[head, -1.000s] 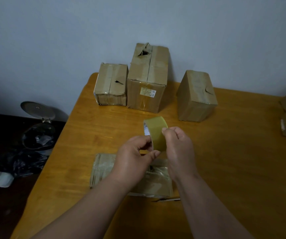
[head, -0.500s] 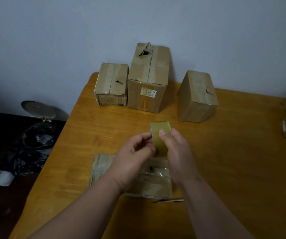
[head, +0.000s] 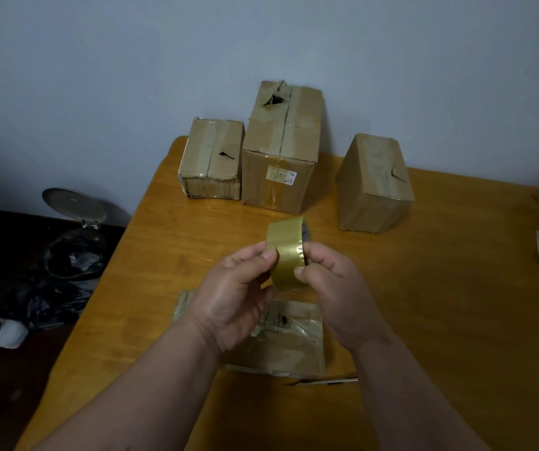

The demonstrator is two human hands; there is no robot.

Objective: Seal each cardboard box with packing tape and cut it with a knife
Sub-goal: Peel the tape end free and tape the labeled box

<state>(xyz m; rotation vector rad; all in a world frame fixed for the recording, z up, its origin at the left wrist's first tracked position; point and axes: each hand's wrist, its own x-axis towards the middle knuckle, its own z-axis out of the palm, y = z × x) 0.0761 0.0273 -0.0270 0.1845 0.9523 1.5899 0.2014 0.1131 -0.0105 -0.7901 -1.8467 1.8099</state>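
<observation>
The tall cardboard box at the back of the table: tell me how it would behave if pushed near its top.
The tall cardboard box stands higher than it is wide, so a push near the top would probably tip it rather than slide it. Its torn top flap suggests softened cardboard that may dent under fingers. The small box close on its left could stop a fall that way.

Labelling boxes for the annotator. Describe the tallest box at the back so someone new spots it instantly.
Start at the far edge of the wooden table, against the wall, where three cardboard boxes stand in a row. The tall box is the middle one, close beside the short left box and apart from the right box. It alone has a pale label on its front and a torn hole at its top.
</observation>
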